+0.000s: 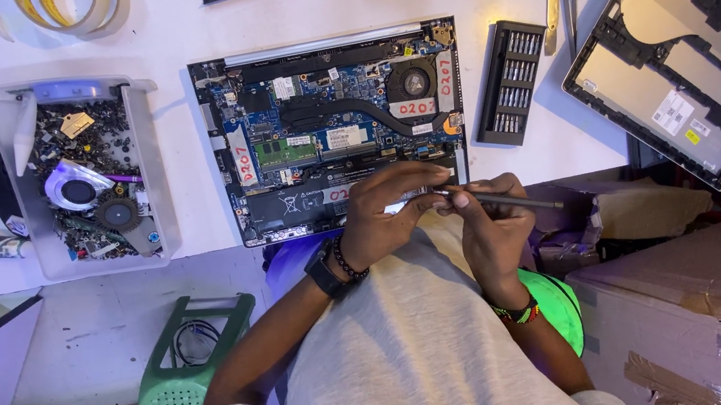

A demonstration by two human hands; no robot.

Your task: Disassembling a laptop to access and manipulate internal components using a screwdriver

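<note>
Fingers (435, 202) of both hands pinched the thin dark screwdriver (509, 201) over the opened laptop (333, 132); keeping its tip steady and square seemed wise.

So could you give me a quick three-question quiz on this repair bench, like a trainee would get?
1. True or false: the opened laptop lies with its circuit boards showing.
2. Which hand grips the thin screwdriver? A) left hand B) right hand
3. What does the clear plastic tub to the laptop's left hold?

Key
1. True.
2. B: the right hand grips it, while the left hand pinches its tip end.
3. Loose screws, small parts and cooling fans.
</note>
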